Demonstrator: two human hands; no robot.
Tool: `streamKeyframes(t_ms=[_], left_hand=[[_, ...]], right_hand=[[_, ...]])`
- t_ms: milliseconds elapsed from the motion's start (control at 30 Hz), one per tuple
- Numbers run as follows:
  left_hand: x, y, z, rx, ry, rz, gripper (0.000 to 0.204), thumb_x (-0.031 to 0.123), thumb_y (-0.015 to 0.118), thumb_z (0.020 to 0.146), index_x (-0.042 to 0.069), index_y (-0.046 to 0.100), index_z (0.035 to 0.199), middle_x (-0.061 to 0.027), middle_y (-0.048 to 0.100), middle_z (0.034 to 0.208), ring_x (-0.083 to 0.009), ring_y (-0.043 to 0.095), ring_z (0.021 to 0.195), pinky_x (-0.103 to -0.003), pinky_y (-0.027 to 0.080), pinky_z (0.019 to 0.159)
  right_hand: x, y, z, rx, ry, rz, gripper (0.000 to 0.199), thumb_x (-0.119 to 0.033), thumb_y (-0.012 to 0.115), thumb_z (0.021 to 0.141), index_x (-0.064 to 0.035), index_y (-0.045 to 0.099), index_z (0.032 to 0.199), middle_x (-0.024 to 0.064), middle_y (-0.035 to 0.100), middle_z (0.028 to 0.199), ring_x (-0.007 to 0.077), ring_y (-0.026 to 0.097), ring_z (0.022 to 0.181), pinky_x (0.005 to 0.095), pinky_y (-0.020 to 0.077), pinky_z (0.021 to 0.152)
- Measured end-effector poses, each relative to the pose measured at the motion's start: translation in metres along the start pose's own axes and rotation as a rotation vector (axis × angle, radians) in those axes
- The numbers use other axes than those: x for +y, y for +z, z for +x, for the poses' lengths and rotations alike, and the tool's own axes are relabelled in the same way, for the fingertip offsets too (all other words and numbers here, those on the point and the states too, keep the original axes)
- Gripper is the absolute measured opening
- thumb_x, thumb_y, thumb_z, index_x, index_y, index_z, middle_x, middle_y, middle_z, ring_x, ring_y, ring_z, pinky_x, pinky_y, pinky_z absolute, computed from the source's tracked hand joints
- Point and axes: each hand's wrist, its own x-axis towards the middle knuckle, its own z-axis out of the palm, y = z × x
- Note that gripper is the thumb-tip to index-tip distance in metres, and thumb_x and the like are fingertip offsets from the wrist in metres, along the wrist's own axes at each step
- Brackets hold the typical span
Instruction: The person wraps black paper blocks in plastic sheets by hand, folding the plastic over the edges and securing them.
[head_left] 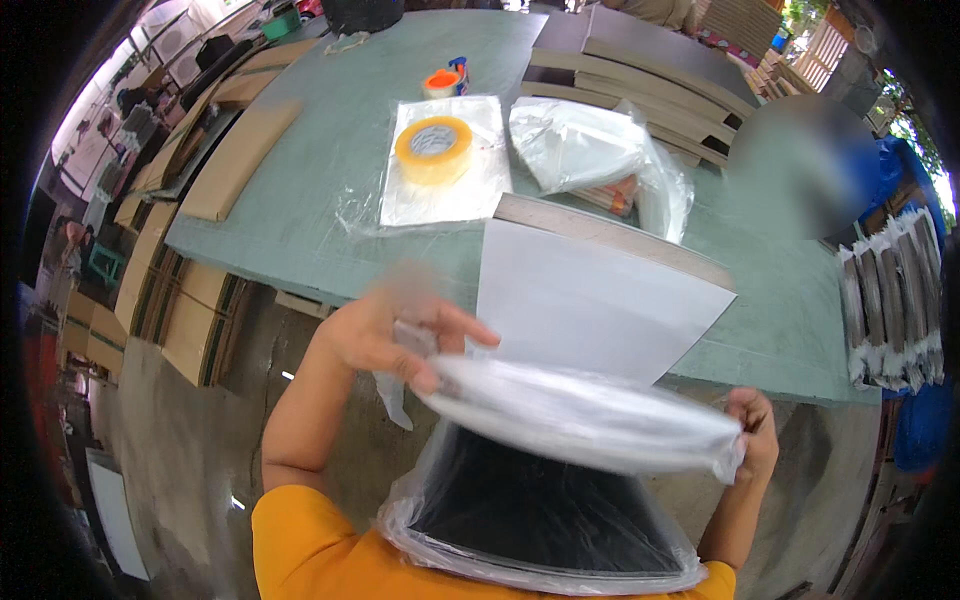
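Note:
Tilted against my front is a flat black panel (540,505) in clear plastic film. Across its far end stretches a bunched, motion-blurred band of the clear plastic bag (590,415). My right hand (755,430) is closed on the band's right corner. At its left end, the thumb of my left hand (390,340) presses on the plastic while the index finger points out. Loose film shows in that palm and hangs below the hand. Just beyond, a white-faced board (590,295) with a grey edge overhangs the table edge.
On the green table (330,170) lie a roll of clear yellowish tape (433,150) on a stack of plastic bags (400,205), an orange-cored tape roll (440,83) and more clear bags (580,140). Boards are stacked behind. Wrapped panels (893,300) stand right; flattened cardboard (240,160) lies left.

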Motion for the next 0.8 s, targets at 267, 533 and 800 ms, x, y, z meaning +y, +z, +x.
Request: streamKeyframes(t_ms=[267,533,800], left_hand=[[-0.172,0.028,-0.056,0.017,-0.53,-0.691,0.029,0.019,0.059,0.069,-0.005,0.058,0.085,-0.0109,0.055,0.067,-0.009,0.04,0.046,-0.02,0.029,0.038],[-0.022,0.055,-0.042,-0.636,-0.124,0.089,0.034,0.028,0.055,0.081,-0.006,0.052,0.082,-0.0134,0.05,0.079,-0.0253,0.048,0.072,-0.032,0.038,0.07],[-0.091,0.046,-0.049,-0.303,-0.473,-0.849,0.028,0.017,0.059,0.077,0.003,0.042,0.094,-0.004,0.049,0.062,-0.0076,0.04,0.043,-0.019,0.027,0.036]], right_hand=[[0.124,-0.022,-0.003,-0.077,0.654,-0.158,0.041,-0.016,0.062,0.066,0.0001,0.054,0.103,0.0021,0.056,0.074,0.0075,0.048,0.062,0.0182,0.0353,0.052],[0.055,0.023,0.005,-0.65,0.503,-0.778,0.033,-0.023,0.065,0.07,0.0017,0.058,0.09,0.0109,0.058,0.09,0.0177,0.053,0.086,0.0269,0.042,0.071],[0.086,-0.001,-0.011,-0.034,0.596,0.116,0.027,-0.017,0.063,0.072,-0.0009,0.048,0.088,-0.0026,0.043,0.047,0.0008,0.026,0.031,0.0181,0.0163,0.028]])
